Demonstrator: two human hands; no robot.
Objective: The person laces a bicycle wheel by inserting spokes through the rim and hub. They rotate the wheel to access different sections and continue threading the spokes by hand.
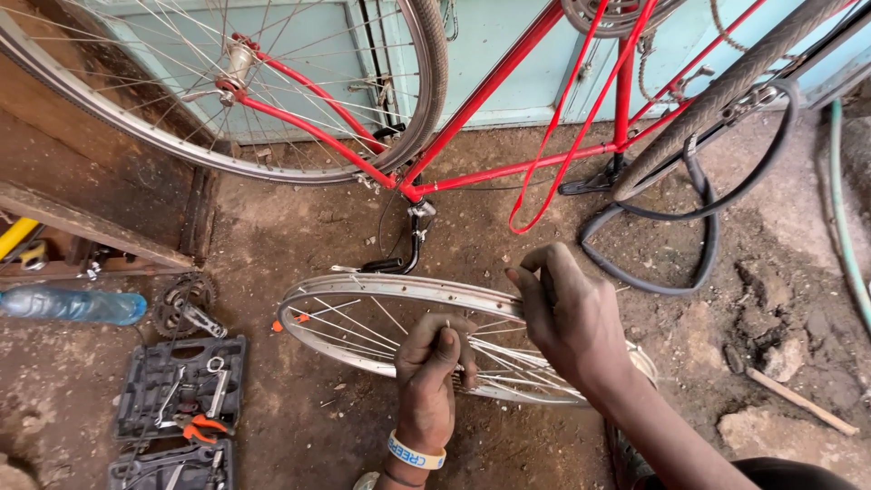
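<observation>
So, left hand point(426, 367) pinching a spoke point(399, 328), right hand point(572, 318) gripping the bare wheel rim point(363, 289) over the dirt floor point(299, 227).

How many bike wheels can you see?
3. A bare rim wheel lies on the dirt under both hands. The upside-down red bicycle has one wheel at top left and a tyred one at top right, partly cut off.

Dirt floor point(299, 426): toolcase point(180, 388), bottle point(73, 306), prob. sprocket point(181, 307)
</observation>
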